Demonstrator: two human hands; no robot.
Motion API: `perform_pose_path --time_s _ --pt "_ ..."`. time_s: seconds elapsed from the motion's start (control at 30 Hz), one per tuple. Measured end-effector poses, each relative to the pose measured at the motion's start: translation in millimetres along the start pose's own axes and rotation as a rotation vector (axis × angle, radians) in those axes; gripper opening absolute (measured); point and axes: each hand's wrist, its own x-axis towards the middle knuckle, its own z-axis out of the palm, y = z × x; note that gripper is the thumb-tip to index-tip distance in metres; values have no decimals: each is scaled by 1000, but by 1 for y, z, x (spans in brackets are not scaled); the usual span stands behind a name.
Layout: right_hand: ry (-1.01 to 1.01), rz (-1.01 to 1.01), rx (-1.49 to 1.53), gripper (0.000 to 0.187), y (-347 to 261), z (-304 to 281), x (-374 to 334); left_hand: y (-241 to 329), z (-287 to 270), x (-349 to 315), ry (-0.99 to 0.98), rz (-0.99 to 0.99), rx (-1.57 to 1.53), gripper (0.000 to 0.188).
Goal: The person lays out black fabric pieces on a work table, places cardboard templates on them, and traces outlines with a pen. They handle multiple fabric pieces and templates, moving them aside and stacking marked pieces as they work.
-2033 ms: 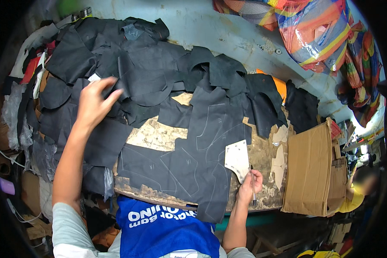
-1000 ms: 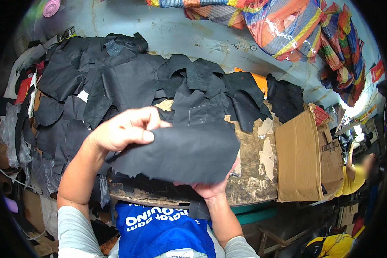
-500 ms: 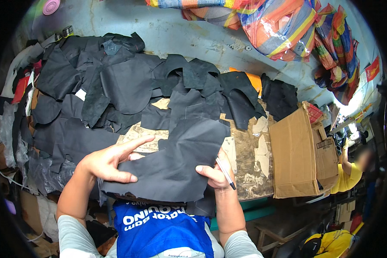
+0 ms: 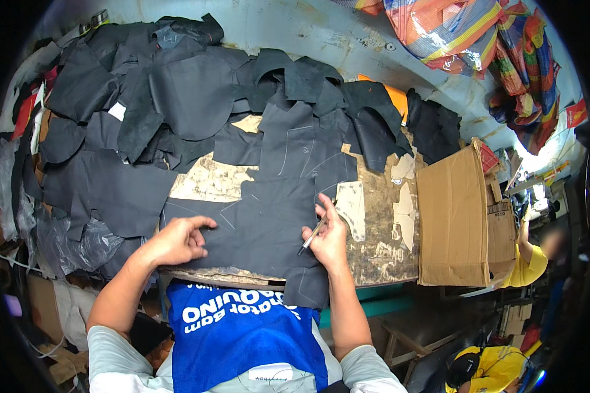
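A large black leather piece (image 4: 262,226) lies flat across the near part of the table, with thin pale lines drawn on it. Over its left side rests my left hand (image 4: 182,240), fingers loosely bent and apart, holding nothing. My right hand (image 4: 330,241) is closed on a pen (image 4: 313,237) at the right side of the leather, the dark end pointing down toward the sheet. Part of the leather hangs over the table's front edge (image 4: 305,288). Beside my right hand is a pale pattern piece (image 4: 351,208) with a curved outline.
Black leather pieces (image 4: 190,92) are heaped across the back and left. A cardboard box (image 4: 453,219) stands at the table's right end. Colourful striped mesh sacks (image 4: 446,33) hang by the wall. People in yellow shirts (image 4: 530,263) are off to the right.
The leather that both hands held raised is now flat on the table, its drawn lines showing. My left hand has let go. My right hand now has the pen turned toward the sheet.
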Motion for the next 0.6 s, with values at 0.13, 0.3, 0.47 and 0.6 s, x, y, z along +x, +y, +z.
perform_pose_path --time_s 0.13,0.3,0.47,0.6 --pt "80 -150 -129 73 -1 4 2 3 -3 2 90 31 90 54" --pt "438 -214 -477 54 -9 -15 -2 4 -1 -2 111 14 29 49" --pt "488 47 -816 67 6 -61 11 -1 4 -5 189 18 41 36" --pt "353 256 -591 70 17 -78 24 -4 8 -8 322 85 143 33"
